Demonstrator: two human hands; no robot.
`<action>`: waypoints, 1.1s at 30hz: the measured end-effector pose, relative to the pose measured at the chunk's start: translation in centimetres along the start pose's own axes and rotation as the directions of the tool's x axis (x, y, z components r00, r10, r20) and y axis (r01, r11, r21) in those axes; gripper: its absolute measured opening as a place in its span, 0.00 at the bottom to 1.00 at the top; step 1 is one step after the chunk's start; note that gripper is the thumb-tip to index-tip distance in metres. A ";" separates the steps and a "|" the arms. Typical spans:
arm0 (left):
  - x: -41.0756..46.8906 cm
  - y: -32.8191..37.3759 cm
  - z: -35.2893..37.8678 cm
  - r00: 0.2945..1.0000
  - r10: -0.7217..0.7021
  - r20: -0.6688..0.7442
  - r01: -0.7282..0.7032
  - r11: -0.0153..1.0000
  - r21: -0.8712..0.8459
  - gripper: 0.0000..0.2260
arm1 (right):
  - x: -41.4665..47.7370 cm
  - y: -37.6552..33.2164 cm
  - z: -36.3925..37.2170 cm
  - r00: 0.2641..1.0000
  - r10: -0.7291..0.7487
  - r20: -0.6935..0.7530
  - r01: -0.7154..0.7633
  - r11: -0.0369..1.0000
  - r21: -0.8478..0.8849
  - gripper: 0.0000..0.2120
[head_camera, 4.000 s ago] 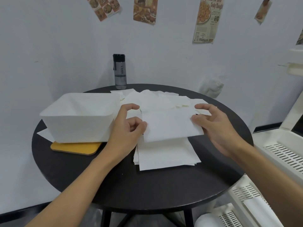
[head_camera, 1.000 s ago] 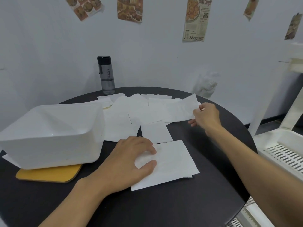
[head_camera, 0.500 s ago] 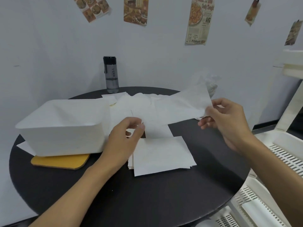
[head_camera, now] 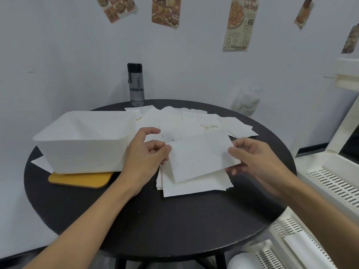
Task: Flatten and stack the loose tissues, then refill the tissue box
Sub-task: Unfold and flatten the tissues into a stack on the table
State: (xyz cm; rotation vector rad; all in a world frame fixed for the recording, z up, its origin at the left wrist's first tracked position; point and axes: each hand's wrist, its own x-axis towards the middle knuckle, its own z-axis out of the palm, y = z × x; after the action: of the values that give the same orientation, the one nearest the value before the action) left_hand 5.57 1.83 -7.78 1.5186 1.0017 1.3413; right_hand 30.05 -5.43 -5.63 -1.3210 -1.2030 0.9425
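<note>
Above the stack (head_camera: pixel 196 186), both hands' fingers (head_camera: pixel 236 152) pinch one tissue (head_camera: pixel 202 158) by its side edges.

Looks like a casual break corner or café nook: a small round black tabletop (head_camera: pixel 174 220) against a plain white wall (head_camera: pixel 194 65), vintage food posters (head_camera: pixel 240 24) taped above, a water bottle (head_camera: pixel 136 84) waiting.

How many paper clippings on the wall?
5. Far-left clipping, second clipping, cookie clipping, small clipping, edge clipping at the right frame edge. More may lie out of frame.
</note>
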 end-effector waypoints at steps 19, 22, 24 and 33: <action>-1.1 -1.4 -0.7 0.889 0.026 0.456 -0.333 0.721 0.608 0.07 | 1.4 2.3 -0.6 0.966 -0.061 0.251 0.220 0.706 -0.673 0.13; -1.2 -1.5 -0.4 0.873 0.009 0.488 -0.363 0.680 0.637 0.08 | 1.5 2.9 -1.0 0.939 0.026 0.343 0.232 0.689 -0.687 0.12; -1.1 -1.4 -0.1 0.860 0.020 0.511 -0.390 0.672 0.629 0.08 | 1.7 2.9 -1.5 0.946 0.024 0.325 0.224 0.675 -0.703 0.11; 0.9 -1.7 1.6 0.817 0.039 0.575 -0.492 0.568 0.660 0.18 | 9.4 2.3 0.2 0.975 -0.159 0.153 0.220 0.737 -0.639 0.04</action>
State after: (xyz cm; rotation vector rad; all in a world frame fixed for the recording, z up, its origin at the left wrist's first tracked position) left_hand 7.15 3.06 -9.25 2.6468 1.0803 0.5535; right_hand 31.86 3.99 -7.02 -1.6603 -1.8045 0.4265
